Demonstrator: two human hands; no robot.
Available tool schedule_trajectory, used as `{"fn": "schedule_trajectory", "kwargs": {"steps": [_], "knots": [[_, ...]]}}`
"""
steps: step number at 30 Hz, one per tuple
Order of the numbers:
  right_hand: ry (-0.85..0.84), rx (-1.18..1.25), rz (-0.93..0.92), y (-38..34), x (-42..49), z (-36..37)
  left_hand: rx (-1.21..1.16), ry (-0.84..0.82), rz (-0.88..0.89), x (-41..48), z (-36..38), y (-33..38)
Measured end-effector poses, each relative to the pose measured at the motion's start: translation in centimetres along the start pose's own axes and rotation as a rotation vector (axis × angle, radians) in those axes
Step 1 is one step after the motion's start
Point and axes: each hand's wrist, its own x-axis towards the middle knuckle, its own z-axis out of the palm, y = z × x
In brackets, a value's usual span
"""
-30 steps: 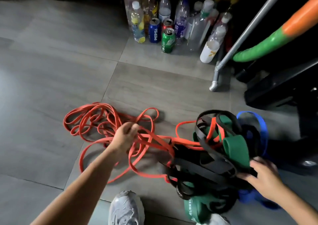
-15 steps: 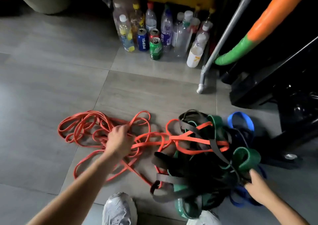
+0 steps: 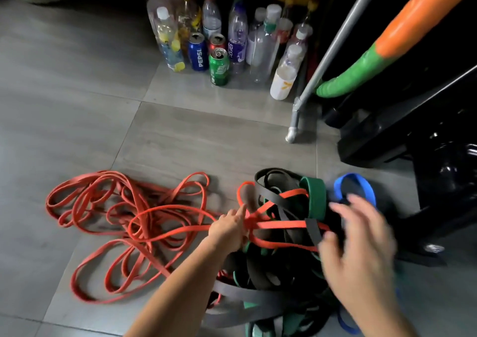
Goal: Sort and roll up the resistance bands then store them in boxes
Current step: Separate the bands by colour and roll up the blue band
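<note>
We log thin orange rubber resistance bands [image 3: 144, 223] on grey tiled floor [image 3: 77, 109], lower left; our left hand [image 3: 228, 229] grips a strand threaded into the tangled black, green and blue band heap [image 3: 278, 272], lower right. Our right hand [image 3: 357, 249] spread, empty. Risk, we judge: pulling tightens knots.

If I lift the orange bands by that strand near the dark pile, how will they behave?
Probably floppy: the orange bands lie in loose loops on the floor, so they should dangle and trail. Likely to snag: some strands run under the black bands, near where the left hand holds them. They look thin, so probably light.
</note>
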Motion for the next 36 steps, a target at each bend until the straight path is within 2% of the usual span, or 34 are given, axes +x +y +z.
{"fn": "schedule_trajectory", "kwargs": {"steps": [1, 4, 5, 7, 9, 12, 14, 16, 19, 23, 24, 25, 26, 28, 29, 31, 33, 34, 36], "knots": [[-0.142, -0.036, -0.052, -1.1, 0.8, 1.3, 0.063, -0.012, 0.004, 0.3, 0.2, -0.2], [-0.807, -0.287, -0.097, -1.4, 3.1, 5.6, 0.216, 0.025, 0.081, 0.5, 0.7, -0.6], [-0.979, -0.387, -0.125, -0.8, 3.5, 6.8, 0.228, 0.047, 0.102, 0.3, 0.7, -0.9], [-1.162, -0.548, -0.174, 0.4, 3.9, 8.1, 0.155, 0.119, 0.076, -0.2, -0.5, -1.7], [-1.161, -0.547, -0.101, 1.6, 4.4, 8.7, -0.026, 0.21, 0.022, -0.8, -2.8, -3.3], [-1.085, -0.421, 0.166, 2.6, 6.2, 9.3, -0.452, 0.341, 0.124, -2.9, -7.2, -6.1], [-1.098, -0.434, 0.202, 3.4, 6.9, 9.7, -0.639, 0.491, 0.123, -4.4, -9.9, -7.9], [-1.118, -0.443, 0.222, 4.4, 6.9, 9.7, -0.739, 0.591, 0.053, -5.5, -11.8, -9.7], [-1.072, -0.542, 0.254, 6.6, 6.3, 8.7, -0.764, 0.663, -0.057, -7.2, -12.8, -12.1], [-0.978, -0.711, 0.5, 9.3, 5.9, 6.7, -0.882, 0.782, -0.146, -8.5, -13.2, -14.3], [-0.955, -0.761, 0.496, 9.2, 5.8, 6.4, -0.915, 0.798, -0.141, -8.6, -13.2, -14.5], [-0.882, -0.825, 0.403, 8.8, 5.6, 6.4, -0.938, 0.791, -0.128, -8.7, -13.2, -14.4], [-0.756, -0.853, 0.23, 8.0, 5.4, 6.7, -0.963, 0.77, -0.11, -8.8, -13.1, -14.0], [-0.533, -0.638, -0.078, 5.1, 4.7, 8.2, -1.017, 0.754, -0.092, -8.8, -12.8, -13.0], [-0.534, -0.49, -0.148, 3.3, 4.3, 9.3, -1.042, 0.761, -0.098, -8.8, -12.8, -12.5], [-0.737, -0.346, -0.122, 0.5, 3.3, 11.6, -1.088, 0.766, -0.101, -9.0, -12.9, -12.2], [-0.921, -0.326, 0.037, -0.1, 2.7, 13.2, -1.136, 0.775, -0.106, -9.0, -13.2, -12.6], [-0.962, -0.334, 0.095, 0.0, 2.4, 13.7, -1.153, 0.784, -0.113, -8.9, -13.3, -12.9], [-0.977, -0.414, 0.087, 0.5, 1.7, 14.0, -1.181, 0.808, -0.146, -8.7, -13.3, -13.4]]}}
